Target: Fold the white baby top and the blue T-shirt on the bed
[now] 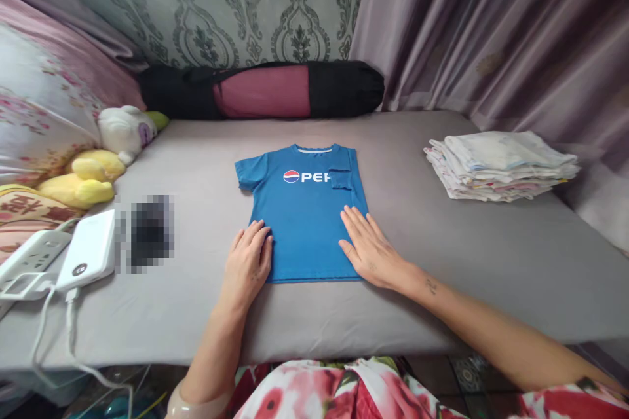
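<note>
Resting left hand (249,262), right hand (372,250) at edges of shirt (307,229); fingers extended, gripping nothing. Folded sleeve (341,179) could unfold if hands drag.

A long black and pink bag (260,93) lies at the back of the gray sheet (417,255), by a wall (299,33) with a leafy pattern. A purple curtain (432,33) hangs on the right, and near it sits a pile of folded white cloths (501,163). On the left are a big flowery pillow (39,91), a white stuffed toy (118,131) and a yellow one (93,173). Nearer are a white power strip (37,252) and a white box (91,245) with a cord (70,327) plugged in. A dark, blurry patch (150,234) is just beside the box.
</note>
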Available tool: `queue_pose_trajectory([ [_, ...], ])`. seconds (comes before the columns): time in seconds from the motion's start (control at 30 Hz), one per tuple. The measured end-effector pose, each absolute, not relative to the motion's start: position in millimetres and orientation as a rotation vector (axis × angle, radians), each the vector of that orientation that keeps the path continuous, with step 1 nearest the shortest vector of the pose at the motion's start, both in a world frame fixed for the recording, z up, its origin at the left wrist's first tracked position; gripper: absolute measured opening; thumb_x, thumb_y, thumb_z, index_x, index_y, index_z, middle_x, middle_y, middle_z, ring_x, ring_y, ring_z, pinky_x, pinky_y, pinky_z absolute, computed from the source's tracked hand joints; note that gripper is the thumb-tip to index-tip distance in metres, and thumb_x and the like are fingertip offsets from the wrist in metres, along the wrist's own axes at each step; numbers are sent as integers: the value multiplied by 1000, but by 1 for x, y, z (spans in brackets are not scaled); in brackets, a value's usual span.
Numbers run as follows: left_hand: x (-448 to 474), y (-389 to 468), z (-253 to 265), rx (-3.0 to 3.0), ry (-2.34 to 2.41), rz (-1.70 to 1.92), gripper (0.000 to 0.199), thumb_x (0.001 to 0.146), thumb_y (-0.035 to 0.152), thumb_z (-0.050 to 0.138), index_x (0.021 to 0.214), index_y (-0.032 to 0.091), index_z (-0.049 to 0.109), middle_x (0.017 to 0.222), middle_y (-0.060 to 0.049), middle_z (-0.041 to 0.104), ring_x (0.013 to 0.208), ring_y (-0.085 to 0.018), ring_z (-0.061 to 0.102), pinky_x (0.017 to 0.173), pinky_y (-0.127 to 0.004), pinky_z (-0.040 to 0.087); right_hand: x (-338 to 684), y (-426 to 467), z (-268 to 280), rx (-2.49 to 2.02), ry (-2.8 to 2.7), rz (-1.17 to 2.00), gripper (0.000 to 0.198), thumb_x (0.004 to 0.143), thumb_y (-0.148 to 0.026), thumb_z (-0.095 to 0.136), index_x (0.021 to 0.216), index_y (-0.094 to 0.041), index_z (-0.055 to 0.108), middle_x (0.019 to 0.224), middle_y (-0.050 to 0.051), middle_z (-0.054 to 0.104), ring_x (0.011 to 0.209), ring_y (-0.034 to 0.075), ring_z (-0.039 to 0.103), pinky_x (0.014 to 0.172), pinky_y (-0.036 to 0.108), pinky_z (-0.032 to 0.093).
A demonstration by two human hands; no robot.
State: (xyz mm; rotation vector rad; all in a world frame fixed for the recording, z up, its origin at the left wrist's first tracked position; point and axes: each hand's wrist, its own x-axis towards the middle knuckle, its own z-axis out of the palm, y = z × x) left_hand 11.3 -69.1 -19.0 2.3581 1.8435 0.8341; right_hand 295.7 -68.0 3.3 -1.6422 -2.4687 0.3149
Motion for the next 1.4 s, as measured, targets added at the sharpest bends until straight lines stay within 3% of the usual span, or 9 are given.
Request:
queue_pose_trajectory([
  [0.2,12,-70,-16,2347,1778,929,27,97,32,42,112,26,63,122,-8,67,121,-25,59,104,-47,47,294,-68,5,-1664,-2515,350,66,99,-48,23,153,-10,29,160,11,22,148,23,17,122,44,17],
  [0.37,12,-70,-15,2330,1735,961,25,97,33,44,108,26,65,120,-8,69,117,-25,62,102,-45,50,287,-28,31,-1668,-2438,349,59,100,-45,18,145,-18,45,147,9,49,137,22,42,119,44,24],
  [0.47,14,-70,-15,2337,1706,952,25,97,34,45,108,27,66,119,-6,69,117,-25,62,101,-45,51,280,16,32,-1736,-2292,222,58,101,-39,18,144,-11,44,150,12,44,140,24,38,118,42,23],
  [0.6,16,-70,-16,2379,1679,861,30,95,38,49,118,25,63,129,-9,64,123,-26,58,104,-45,50,271,78,18,-1941,-2183,226,64,100,-40,20,151,-2,28,160,17,22,148,28,17,120,46,13],
  [0.73,18,-71,-14,2445,1682,786,35,95,39,49,125,24,60,136,-11,59,127,-27,55,105,-47,49,266,120,6,-2000,-2127,254,68,100,-44,18,152,-1,22,161,18,17,149,29,11,120,47,9],
  [1.2,23,-71,-7,2414,1703,760,33,96,36,48,122,19,60,136,-11,59,129,-27,53,107,-44,47,263,145,-13,-2156,-2125,215,66,99,-49,19,152,-10,29,159,18,23,147,32,16,116,53,14],
  [1.4,23,-70,-9,2370,1708,821,29,97,34,47,117,20,62,133,-10,62,127,-25,55,106,-44,47,256,150,1,-1972,-2016,254,55,93,-45,44,138,-14,49,146,22,43,135,37,38,109,53,31],
])
